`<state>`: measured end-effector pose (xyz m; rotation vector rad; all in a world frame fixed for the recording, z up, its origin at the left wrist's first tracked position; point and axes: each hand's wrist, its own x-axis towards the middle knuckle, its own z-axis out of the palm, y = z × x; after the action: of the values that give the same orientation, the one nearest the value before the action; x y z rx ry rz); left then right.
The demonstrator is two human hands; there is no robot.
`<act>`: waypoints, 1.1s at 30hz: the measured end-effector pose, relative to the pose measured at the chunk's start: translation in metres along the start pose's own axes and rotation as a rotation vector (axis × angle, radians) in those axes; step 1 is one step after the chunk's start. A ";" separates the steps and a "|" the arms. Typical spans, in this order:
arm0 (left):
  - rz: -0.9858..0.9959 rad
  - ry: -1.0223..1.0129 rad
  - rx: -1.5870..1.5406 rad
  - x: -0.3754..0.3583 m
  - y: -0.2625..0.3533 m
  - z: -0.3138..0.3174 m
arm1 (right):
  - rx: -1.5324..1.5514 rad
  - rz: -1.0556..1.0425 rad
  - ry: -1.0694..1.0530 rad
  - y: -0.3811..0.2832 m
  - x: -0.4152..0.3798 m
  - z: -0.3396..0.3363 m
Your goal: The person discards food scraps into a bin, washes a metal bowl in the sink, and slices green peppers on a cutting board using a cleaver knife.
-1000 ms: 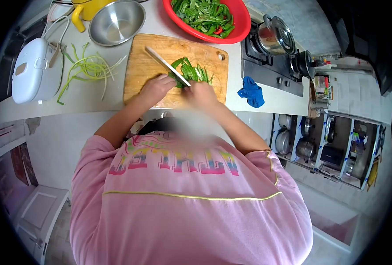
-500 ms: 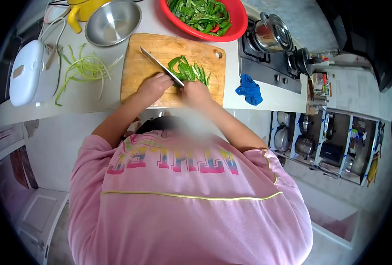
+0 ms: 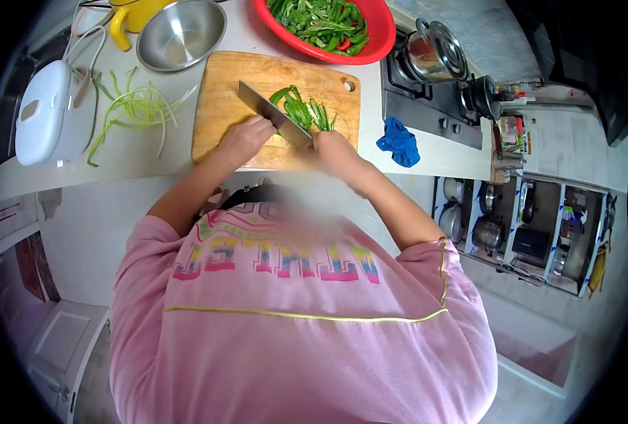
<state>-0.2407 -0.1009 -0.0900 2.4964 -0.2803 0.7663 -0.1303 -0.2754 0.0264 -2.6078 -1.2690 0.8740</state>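
Observation:
A wooden cutting board [image 3: 222,92] lies on the white counter with a small bunch of green peppers [image 3: 303,109] on it. My right hand [image 3: 335,152] grips the handle of a broad knife [image 3: 271,109]. Its blade lies slanted across the board, tip to the upper left, with its flat side showing. My left hand [image 3: 243,140] rests on the board right beside the blade, fingers curled close to the near end of the peppers. The knife hides the peppers' near ends.
A red basin [image 3: 386,39] of green peppers and a steel bowl [image 3: 179,32] stand behind the board. Green strips [image 3: 133,113] and a white rice cooker [image 3: 52,113] lie left. A blue cloth [image 3: 398,145] and a stove with a lidded pot [image 3: 437,53] are right.
The knife blade has tilted so its flat side shows and has slid slightly along the board. My right hand has shifted right; my left hand has stayed put.

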 end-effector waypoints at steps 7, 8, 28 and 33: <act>0.006 -0.026 -0.043 0.004 -0.001 -0.001 | 0.039 -0.053 0.211 -0.004 0.012 0.023; 0.008 -0.087 -0.045 0.002 -0.003 0.000 | 0.131 -0.051 0.242 0.003 0.007 0.027; 0.100 -0.223 0.150 0.030 -0.035 -0.051 | 0.834 0.142 0.462 0.016 -0.057 0.029; 0.026 -0.061 0.130 -0.017 -0.005 -0.042 | 0.580 0.028 0.374 -0.004 -0.041 0.021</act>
<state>-0.2731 -0.0736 -0.0719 2.6470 -0.2935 0.7414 -0.1640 -0.3072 0.0291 -2.1838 -0.7431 0.5982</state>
